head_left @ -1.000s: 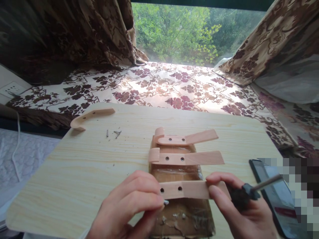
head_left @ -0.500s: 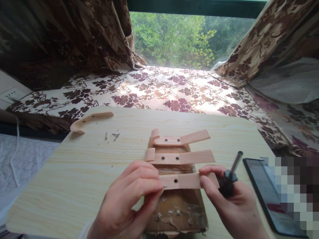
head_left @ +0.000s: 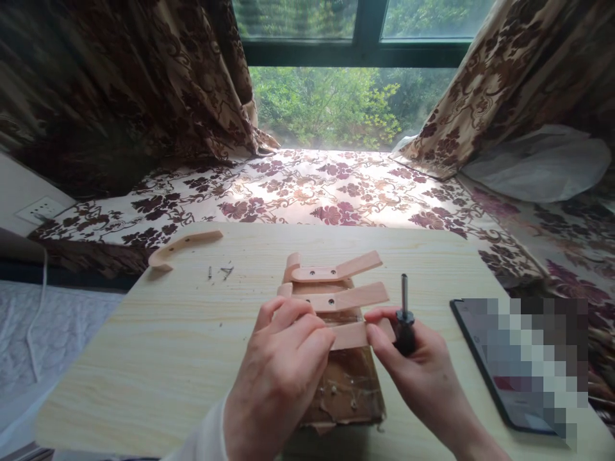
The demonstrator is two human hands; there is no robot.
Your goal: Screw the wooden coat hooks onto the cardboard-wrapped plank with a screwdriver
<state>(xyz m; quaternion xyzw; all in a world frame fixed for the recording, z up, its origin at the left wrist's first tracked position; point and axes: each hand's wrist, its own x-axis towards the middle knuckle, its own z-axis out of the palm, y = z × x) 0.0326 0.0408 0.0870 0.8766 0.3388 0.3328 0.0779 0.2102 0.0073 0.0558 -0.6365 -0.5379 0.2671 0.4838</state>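
The nearest wooden hook lies across a taped cardboard box. My left hand is closed over this hook's left part, its fingertips pinched at the holes. The screw it was holding is now hidden by the fingers. My right hand pinches the hook's right end between thumb and forefinger. A screwdriver is held in the same hand, its shaft pointing up. Behind, a middle wooden hook and a far wooden hook rest on the box with screws in their holes.
A loose wooden hook lies at the table's back left. Several screws and small crumbs are scattered nearby. A phone lies at the right. The pale wooden table meets a flower-patterned cloth below the window.
My left hand has moved right along the nearest hook and now covers its hole. The screwdriver has turned more upright. The view has tilted up, showing more window.
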